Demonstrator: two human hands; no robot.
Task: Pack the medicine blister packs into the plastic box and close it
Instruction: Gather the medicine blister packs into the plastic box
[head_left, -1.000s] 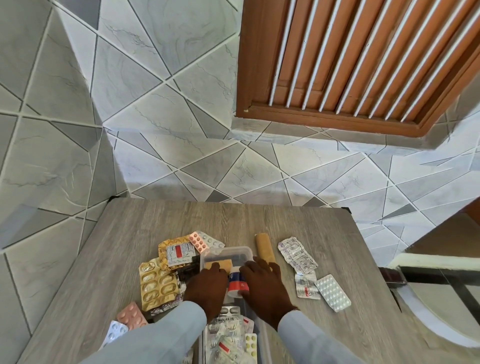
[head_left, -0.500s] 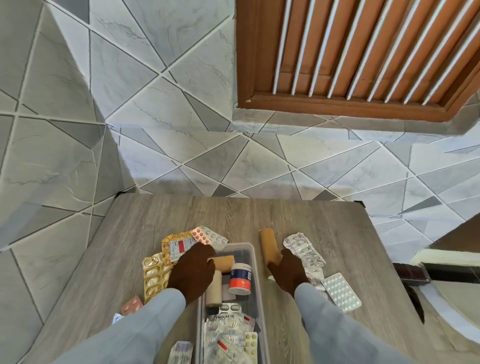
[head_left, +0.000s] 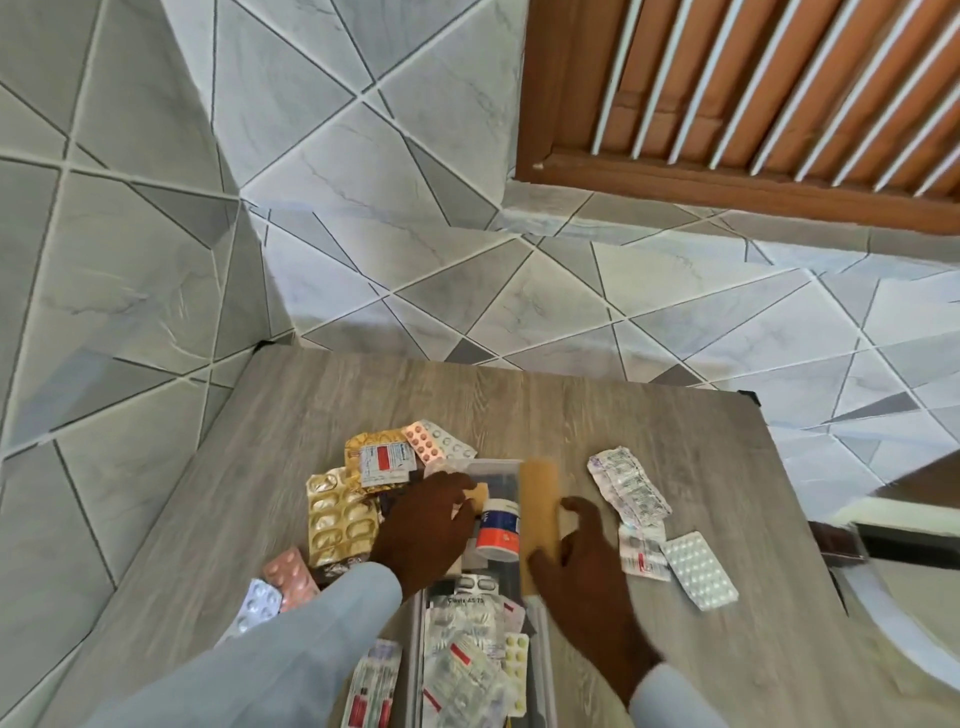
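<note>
Clear plastic box (head_left: 537, 631) sits at the near edge of the wood-grain surface (head_left: 571, 410), lid off, its near half stuffed with blister packs (head_left: 467, 654). A white bottle with an orange band (head_left: 500, 529) stands in the far half. Left hand (head_left: 428, 525) reaches into the box's far-left part, fingers bent over a tan item; whether it grips it cannot be told. Right hand (head_left: 582, 566) curls fingers and thumb round a tan roll (head_left: 539, 512) lying along the box's right rim. Left of the box: gold blister pack (head_left: 340, 514), pink packs (head_left: 291, 574), a red-labelled sachet (head_left: 384, 460). Right of the box, toward the surface's right edge: crumpled silver strip (head_left: 628, 486) and a white pill pack (head_left: 698, 569). Image is motion-blurred.
</note>
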